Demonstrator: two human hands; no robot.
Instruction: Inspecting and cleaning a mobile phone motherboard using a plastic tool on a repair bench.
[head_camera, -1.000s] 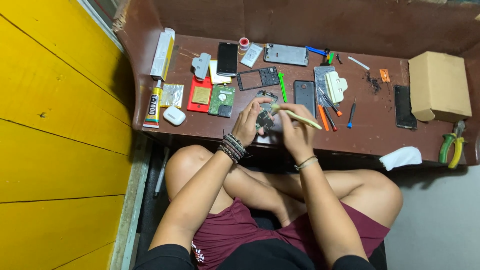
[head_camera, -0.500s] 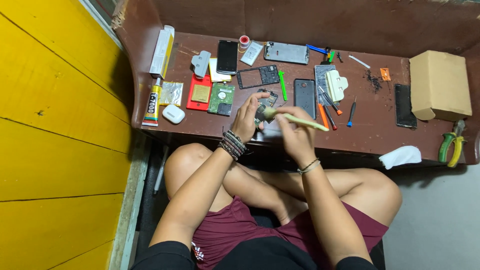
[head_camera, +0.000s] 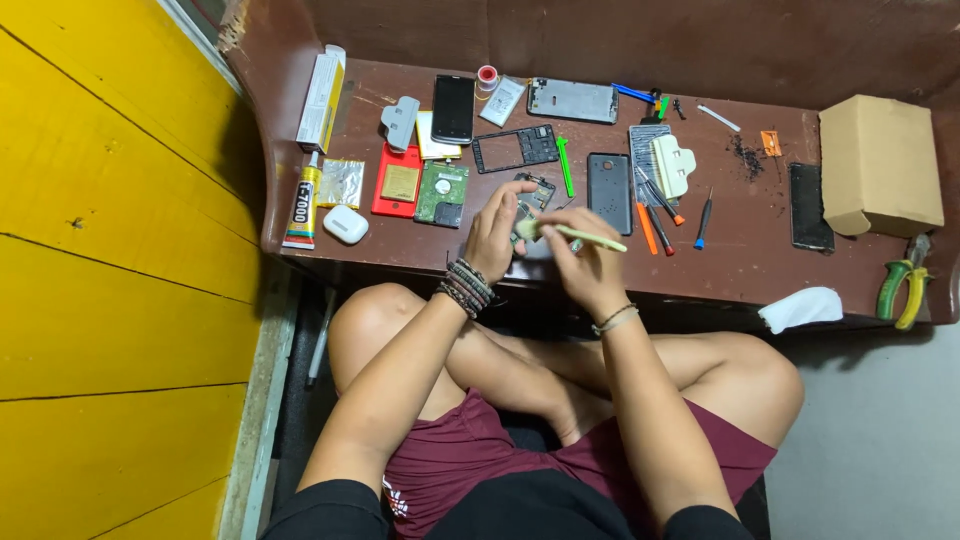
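Note:
My left hand (head_camera: 497, 233) holds a small phone circuit board (head_camera: 532, 196) just above the front of the brown wooden table (head_camera: 760, 255). My right hand (head_camera: 590, 262) grips a pale yellow-green brush (head_camera: 585, 236), its bristle end resting on the board. Both hands sit close together over the table's near edge. Beaded bracelets circle my left wrist, and a thin band circles my right. My bare knees show below the table.
Phone parts cover the table: a black phone (head_camera: 453, 108), a phone frame (head_camera: 515, 147), a dark back cover (head_camera: 609, 179), a green drive board (head_camera: 442, 193), screwdrivers (head_camera: 655, 222), a glue tube (head_camera: 301, 209), a cardboard box (head_camera: 879, 165), pliers (head_camera: 903, 289). A yellow wall stands left.
Both hands have shifted slightly farther onto the table. The brush has swung a little and its tip now rests on the board.

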